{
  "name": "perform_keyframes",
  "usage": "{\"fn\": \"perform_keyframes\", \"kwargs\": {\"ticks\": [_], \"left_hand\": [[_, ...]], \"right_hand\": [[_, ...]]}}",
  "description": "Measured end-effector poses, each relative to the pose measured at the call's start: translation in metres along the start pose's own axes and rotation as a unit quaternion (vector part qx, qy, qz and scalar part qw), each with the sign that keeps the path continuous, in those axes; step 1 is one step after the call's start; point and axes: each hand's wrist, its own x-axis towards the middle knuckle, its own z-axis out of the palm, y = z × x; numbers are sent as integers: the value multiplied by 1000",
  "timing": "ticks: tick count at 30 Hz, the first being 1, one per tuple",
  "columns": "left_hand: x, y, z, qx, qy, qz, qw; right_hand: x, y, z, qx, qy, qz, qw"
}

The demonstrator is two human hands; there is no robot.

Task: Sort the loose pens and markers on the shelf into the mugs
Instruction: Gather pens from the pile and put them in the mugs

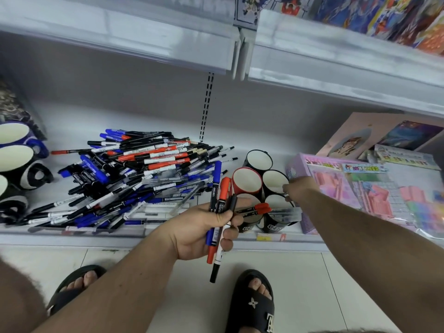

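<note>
- Most of the sorting is still ahead of us, we judge: the big heap of loose pens and markers [134, 179] lies across the white shelf [168, 239], blue, black and red barrels crossing one another, with some clear-bodied pens near the front edge.
- Our left hand [206, 231] is curled round a small bunch of markers [219, 212], blue, red and black, held upright just in front of the shelf lip.
- Our right hand [299, 188] reaches over the cluster of mugs [262, 188] at the rim of a far one; its fingers are blurred, so we cannot tell whether it pinches anything.
- One red marker [258, 209] and a clear pen lie across the near mugs' mouths rather than inside, as far as we can see; the far mugs show bare white interiors.
- The mugs look glazed and smooth: one red outside, the rest black, cylindrical.
- More mugs [16, 152] with blue or black-and-white patterns lie on their sides at the left.
- Pastel stationery boxes [336, 188] in glossy wrap sit just right of the cluster.
</note>
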Motion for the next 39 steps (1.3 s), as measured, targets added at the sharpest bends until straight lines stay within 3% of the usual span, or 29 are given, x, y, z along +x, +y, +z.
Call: {"fn": "perform_keyframes", "kwargs": {"ticks": [2, 4, 7, 10, 13, 20, 24, 28, 30, 34, 36, 39], "left_hand": [[-4, 0, 0, 5, 2, 3, 1000], [-7, 2, 2, 9, 6, 1, 1000], [-12, 4, 6, 8, 8, -5, 1000], [-17, 4, 10, 14, 12, -8, 1000], [-21, 2, 14, 32, 14, -15, 999], [-31, 1, 19, 60, 24, -35, 997], [-28, 5, 17, 89, 109, -28, 990], [-27, 11, 21, 116, 145, -42, 982], [-24, 14, 18, 111, 185, -53, 975], [-11, 13, -7, 37, 398, 38, 916], [-6, 10, -13, 26, 430, 74, 900], [-1, 6, -10, 52, 411, 100, 905]], "right_hand": [[-12, -17, -10, -61, 57, -58, 995], [-41, -45, -18, -2, 44, -125, 991], [-102, -83, -29, 165, -128, -192, 959], [-155, -98, -30, 88, -258, -273, 923], [-180, -96, -21, 71, -291, -294, 908], [-184, -85, -16, 78, -281, -337, 895], [-178, -82, -21, 86, -263, -333, 902], [-175, -81, -31, 93, -263, -317, 906], [-159, -81, -46, 143, -219, -293, 920], [-109, -57, -69, 215, -51, -200, 955], [-90, -36, -62, 160, -8, -153, 975], [-73, -16, -38, 91, 0, -101, 991]]}}
